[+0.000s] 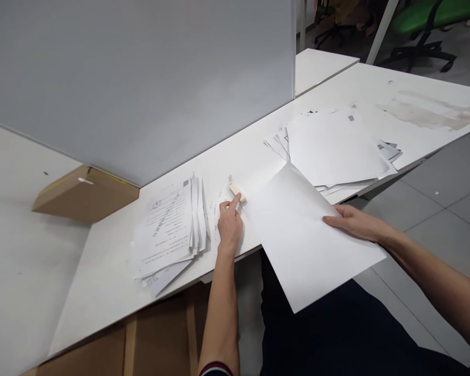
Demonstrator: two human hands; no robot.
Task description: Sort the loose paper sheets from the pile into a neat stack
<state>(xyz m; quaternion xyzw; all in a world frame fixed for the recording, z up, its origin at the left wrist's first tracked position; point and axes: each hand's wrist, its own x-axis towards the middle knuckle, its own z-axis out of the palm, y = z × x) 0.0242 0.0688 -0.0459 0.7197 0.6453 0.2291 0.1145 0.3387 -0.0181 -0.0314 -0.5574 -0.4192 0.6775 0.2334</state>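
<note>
My left hand (pixel 230 223) rests near the table's front edge, its index finger stretched out and touching a small cream-coloured object (pixel 237 191), while the other fingers are curled in. A blank white sheet (pixel 305 235) hangs over the table edge, and my right hand (pixel 354 222) holds it at its right side, fingers lying on top. Left of my left hand lies a fanned stack of printed papers (pixel 170 230). A second, looser pile of sheets (pixel 335 149), mostly face down, lies at the right.
The white table (pixel 109 277) runs diagonally, backed by a grey partition panel (pixel 141 78). A cardboard box (pixel 84 196) sits under the panel at left, more cardboard below the table. A stained patch (pixel 426 112) marks the far right tabletop. A green chair (pixel 426 21) stands beyond.
</note>
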